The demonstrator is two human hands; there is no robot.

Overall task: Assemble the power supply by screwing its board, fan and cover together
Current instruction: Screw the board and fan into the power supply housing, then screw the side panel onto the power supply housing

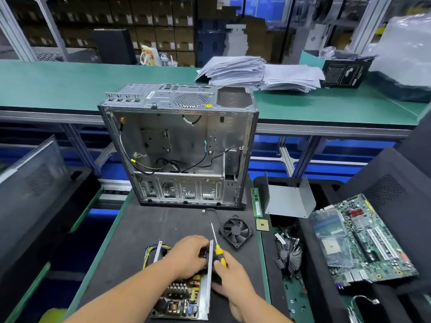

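The power supply sits at the near edge of the dark worktop, its metal tray open on top so the board with its coils and capacitors shows inside. The left hand reaches down into the far end of that tray, fingers curled in among the wires; what they have hold of, if anything, I cannot tell. The right hand rests against the tray's right wall and grips a yellow-handled screwdriver, whose shaft points up and away toward the far side. Just to the right of the screwdriver tip, the black fan lies flat on the worktop, apart from the supply, its lead trailing off toward the far side. Farther right, the bent grey cover stands on edge. An empty computer case stands open beyond the supply. On the right lie a heatsink cooler and a green motherboard.
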